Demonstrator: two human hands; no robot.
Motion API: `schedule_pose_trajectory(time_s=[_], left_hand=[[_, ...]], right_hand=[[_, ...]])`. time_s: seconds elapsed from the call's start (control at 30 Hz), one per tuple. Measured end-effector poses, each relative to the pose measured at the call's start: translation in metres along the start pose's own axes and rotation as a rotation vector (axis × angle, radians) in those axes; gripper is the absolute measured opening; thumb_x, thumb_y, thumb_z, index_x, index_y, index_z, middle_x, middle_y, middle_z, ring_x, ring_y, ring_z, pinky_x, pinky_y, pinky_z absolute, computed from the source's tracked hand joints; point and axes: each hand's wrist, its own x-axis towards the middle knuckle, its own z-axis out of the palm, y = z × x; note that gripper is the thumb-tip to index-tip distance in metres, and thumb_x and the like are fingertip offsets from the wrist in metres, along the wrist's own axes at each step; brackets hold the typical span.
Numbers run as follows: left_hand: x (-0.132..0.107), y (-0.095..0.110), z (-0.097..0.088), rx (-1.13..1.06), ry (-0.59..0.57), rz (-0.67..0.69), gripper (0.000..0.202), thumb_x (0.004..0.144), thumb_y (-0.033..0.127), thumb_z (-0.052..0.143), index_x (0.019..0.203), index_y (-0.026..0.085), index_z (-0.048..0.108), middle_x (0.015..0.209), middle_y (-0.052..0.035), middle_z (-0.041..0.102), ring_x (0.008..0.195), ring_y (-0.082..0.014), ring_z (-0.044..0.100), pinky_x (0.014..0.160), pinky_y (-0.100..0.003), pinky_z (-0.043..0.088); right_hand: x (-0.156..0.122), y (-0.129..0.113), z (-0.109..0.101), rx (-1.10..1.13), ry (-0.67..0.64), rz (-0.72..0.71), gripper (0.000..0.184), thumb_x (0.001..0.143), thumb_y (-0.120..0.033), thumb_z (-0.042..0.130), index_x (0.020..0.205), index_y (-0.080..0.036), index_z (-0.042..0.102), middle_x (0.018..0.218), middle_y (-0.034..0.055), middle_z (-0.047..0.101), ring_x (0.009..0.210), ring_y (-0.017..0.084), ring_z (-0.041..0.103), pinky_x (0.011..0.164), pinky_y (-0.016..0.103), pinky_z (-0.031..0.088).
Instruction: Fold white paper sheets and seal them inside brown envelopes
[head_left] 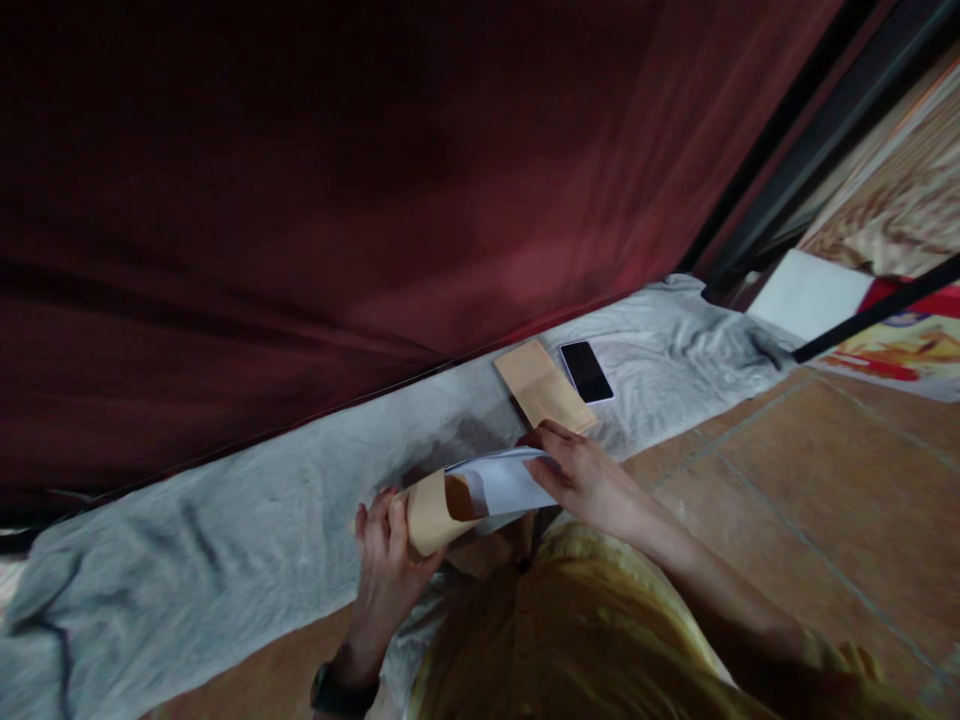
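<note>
My left hand (388, 545) grips a tan paper envelope (429, 512) by its closed end, fingers over the top and thumb along the lower edge. Out of the envelope's open right end stick folded white papers (506, 484), partly inside it. My right hand (577, 475) pinches the far end of these papers between thumb and fingers. Just beyond that hand, a second tan envelope (541, 383) lies flat on the grey cloth. Beside it rests a dark-screened phone (586, 371) with a light edge, touching or nearly touching the envelope.
A grey cloth (270, 510) covers the long narrow surface before me. Dark red fabric (420, 220) hangs behind it. At the right are dark metal bars (832, 150), a white board or box (814, 292) and a colourful printed package (900, 345). Brown tiles (817, 490) make up the floor.
</note>
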Motion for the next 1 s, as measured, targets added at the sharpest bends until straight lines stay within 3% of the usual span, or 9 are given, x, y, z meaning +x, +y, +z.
schedule_pose_trajectory(time_s=[0.23,0.43,0.57,0.7,1.0], left_hand=[[0.009,0.009,0.000,-0.080,-0.064,-0.051,0.107,0.077,0.043,0.075,0.155,0.008,0.010,0.144,-0.0273,0.041,0.138,-0.0411,0.039,0.112,-0.061,0.036],[0.015,0.014,0.002,-0.090,-0.069,0.013,0.109,0.077,0.042,0.076,0.156,0.010,0.008,0.145,-0.0277,0.039,0.140,-0.0421,0.037,0.114,-0.063,0.032],[0.018,0.017,0.003,-0.119,-0.079,-0.046,0.107,0.077,0.042,0.076,0.155,0.010,0.010,0.146,-0.0268,0.038,0.140,-0.0412,0.036,0.111,-0.059,0.038],[0.021,0.020,0.003,-0.131,-0.062,-0.032,0.107,0.077,0.046,0.075,0.155,0.010,0.011,0.146,-0.0271,0.038,0.140,-0.0419,0.036,0.109,-0.060,0.040],[0.029,0.024,0.004,-0.154,-0.027,0.038,0.103,0.077,0.040,0.076,0.154,0.010,0.014,0.148,-0.0294,0.035,0.141,-0.0438,0.035,0.110,-0.063,0.038]], right_hand=[[-0.004,0.000,0.005,-0.141,0.072,0.016,0.010,0.101,-0.023,0.048,0.106,-0.020,0.057,0.100,0.0046,0.063,0.086,0.018,0.064,0.072,0.027,0.045],[-0.002,-0.007,0.002,-0.203,0.008,-0.013,0.011,0.101,-0.023,0.048,0.099,-0.020,0.059,0.094,0.0035,0.064,0.077,0.016,0.065,0.066,0.026,0.043],[-0.007,-0.010,0.006,-0.034,0.152,-0.011,0.011,0.101,-0.025,0.049,0.107,-0.020,0.057,0.094,0.0035,0.066,0.081,0.016,0.066,0.068,0.025,0.046],[-0.014,-0.008,0.014,0.091,0.328,-0.010,0.010,0.101,-0.025,0.050,0.101,-0.021,0.059,0.088,0.0017,0.066,0.077,0.014,0.064,0.066,0.023,0.046],[-0.017,-0.015,0.038,-0.203,0.417,-0.219,0.021,0.102,-0.024,0.049,0.092,-0.019,0.066,0.083,0.0045,0.065,0.077,0.017,0.059,0.071,0.029,0.044]])
